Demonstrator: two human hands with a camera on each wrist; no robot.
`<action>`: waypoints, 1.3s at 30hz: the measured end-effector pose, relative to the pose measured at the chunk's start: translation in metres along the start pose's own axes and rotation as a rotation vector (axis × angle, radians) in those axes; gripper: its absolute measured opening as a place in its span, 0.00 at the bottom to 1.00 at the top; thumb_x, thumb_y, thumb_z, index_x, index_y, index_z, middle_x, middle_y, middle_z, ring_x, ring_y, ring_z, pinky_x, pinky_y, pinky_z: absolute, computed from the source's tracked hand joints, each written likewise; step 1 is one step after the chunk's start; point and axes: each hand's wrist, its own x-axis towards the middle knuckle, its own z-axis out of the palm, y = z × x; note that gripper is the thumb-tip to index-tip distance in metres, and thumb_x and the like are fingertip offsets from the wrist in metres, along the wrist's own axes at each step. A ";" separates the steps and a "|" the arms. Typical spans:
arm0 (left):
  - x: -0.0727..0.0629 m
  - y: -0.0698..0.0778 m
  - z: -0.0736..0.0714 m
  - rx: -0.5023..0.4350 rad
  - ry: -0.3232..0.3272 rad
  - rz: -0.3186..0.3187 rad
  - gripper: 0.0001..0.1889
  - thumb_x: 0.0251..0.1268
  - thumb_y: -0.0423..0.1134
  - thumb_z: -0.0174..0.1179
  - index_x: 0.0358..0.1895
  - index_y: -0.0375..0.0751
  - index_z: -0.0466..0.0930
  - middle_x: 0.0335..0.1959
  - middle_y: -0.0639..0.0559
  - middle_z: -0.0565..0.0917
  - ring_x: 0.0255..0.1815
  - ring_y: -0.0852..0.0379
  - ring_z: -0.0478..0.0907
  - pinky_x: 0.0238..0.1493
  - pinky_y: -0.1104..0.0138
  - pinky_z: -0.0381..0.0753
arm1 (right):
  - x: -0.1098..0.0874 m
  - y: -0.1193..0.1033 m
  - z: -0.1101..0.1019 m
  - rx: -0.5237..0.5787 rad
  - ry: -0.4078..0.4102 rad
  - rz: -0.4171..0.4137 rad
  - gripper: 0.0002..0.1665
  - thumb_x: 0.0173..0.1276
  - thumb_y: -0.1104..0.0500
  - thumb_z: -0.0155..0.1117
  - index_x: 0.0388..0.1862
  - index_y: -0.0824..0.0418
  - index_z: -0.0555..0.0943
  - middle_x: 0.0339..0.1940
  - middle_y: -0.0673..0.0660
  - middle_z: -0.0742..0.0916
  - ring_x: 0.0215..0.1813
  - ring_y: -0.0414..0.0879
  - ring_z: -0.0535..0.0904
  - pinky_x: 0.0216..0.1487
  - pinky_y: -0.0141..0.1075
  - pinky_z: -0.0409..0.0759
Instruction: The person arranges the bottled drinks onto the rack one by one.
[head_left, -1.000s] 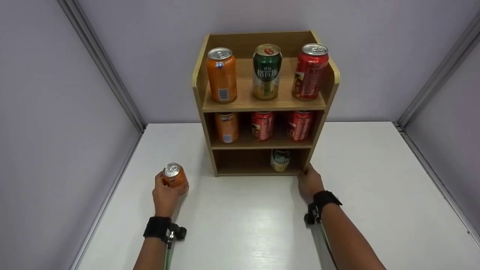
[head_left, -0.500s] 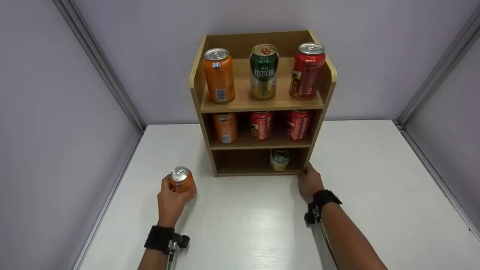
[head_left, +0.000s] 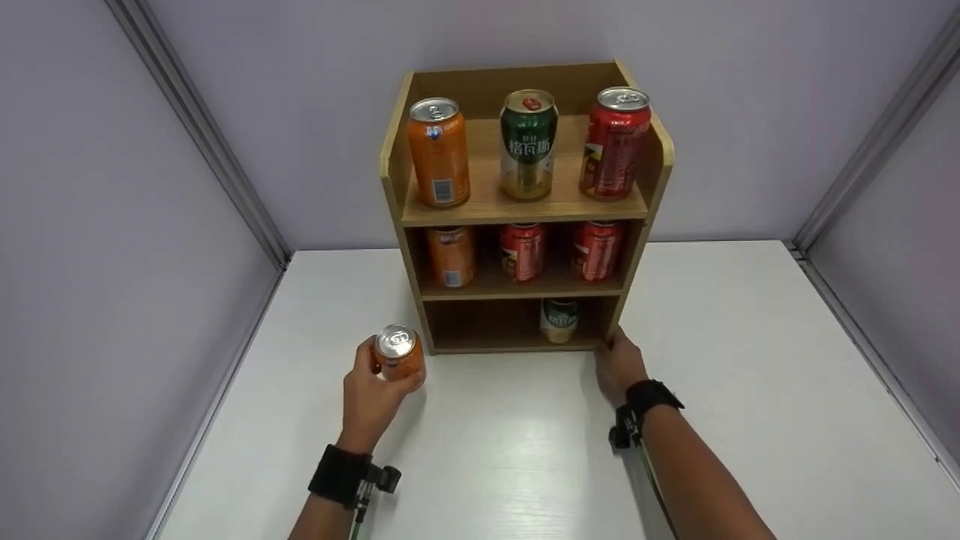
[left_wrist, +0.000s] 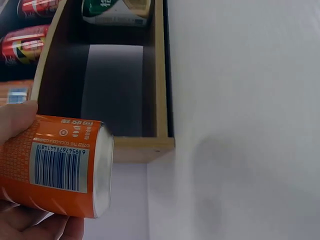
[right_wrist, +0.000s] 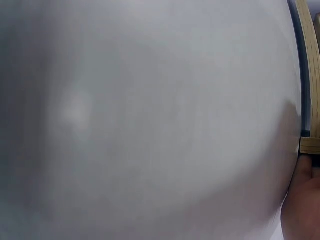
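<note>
My left hand (head_left: 375, 394) grips an orange can (head_left: 400, 360) around its side, just off the lower left corner of the wooden shelf (head_left: 525, 349). In the left wrist view the can (left_wrist: 55, 165) shows its barcode and silver base, held above the table beside the open bottom compartment. A green and gold can (head_left: 559, 322) stands at the right of that compartment. At the shelf's lower right corner, my right hand (head_left: 621, 367) holds the side panel's bottom; its fingers are partly hidden. The right wrist view catches only part of this hand (right_wrist: 302, 205) against the wooden corner.
On the top shelf stand an orange can (head_left: 439, 154), a green can (head_left: 529, 146) and a red can (head_left: 617, 146). The middle shelf bears an orange can (head_left: 452, 256) and two red cans, the left one (head_left: 523, 253) central. Walls enclose the white table (head_left: 510, 450).
My left hand has carried the orange can rightward, closer to the shelf's lower left corner. The right hand has stayed at the lower right corner. The head view has shifted slightly.
</note>
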 end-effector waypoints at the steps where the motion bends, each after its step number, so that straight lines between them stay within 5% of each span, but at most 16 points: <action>1: 0.000 0.003 0.002 -0.002 -0.003 0.013 0.46 0.51 0.38 0.80 0.74 0.34 0.66 0.70 0.34 0.80 0.70 0.36 0.79 0.70 0.42 0.76 | 0.000 0.000 0.000 -0.003 -0.002 0.001 0.34 0.85 0.55 0.42 0.84 0.66 0.56 0.78 0.73 0.73 0.80 0.68 0.68 0.79 0.59 0.67; 19: 0.002 0.023 0.064 -0.041 -0.063 0.130 0.45 0.47 0.40 0.83 0.70 0.34 0.72 0.64 0.36 0.85 0.63 0.41 0.84 0.64 0.47 0.82 | 0.001 0.004 0.002 0.015 0.012 -0.008 0.31 0.85 0.54 0.45 0.81 0.65 0.61 0.76 0.73 0.75 0.78 0.68 0.70 0.77 0.59 0.70; 32: 0.026 0.027 0.105 -0.044 -0.152 0.050 0.47 0.50 0.42 0.82 0.75 0.39 0.67 0.68 0.38 0.82 0.69 0.41 0.80 0.70 0.46 0.77 | 0.003 0.007 0.002 -0.010 0.028 -0.022 0.31 0.84 0.54 0.45 0.80 0.66 0.62 0.72 0.74 0.78 0.75 0.69 0.73 0.74 0.60 0.72; 39: 0.040 0.022 0.118 -0.071 -0.122 0.027 0.45 0.49 0.41 0.82 0.72 0.38 0.69 0.63 0.38 0.84 0.64 0.42 0.83 0.65 0.49 0.82 | 0.004 0.007 0.003 0.008 0.031 -0.012 0.31 0.84 0.55 0.46 0.81 0.65 0.62 0.73 0.73 0.78 0.76 0.68 0.73 0.75 0.59 0.71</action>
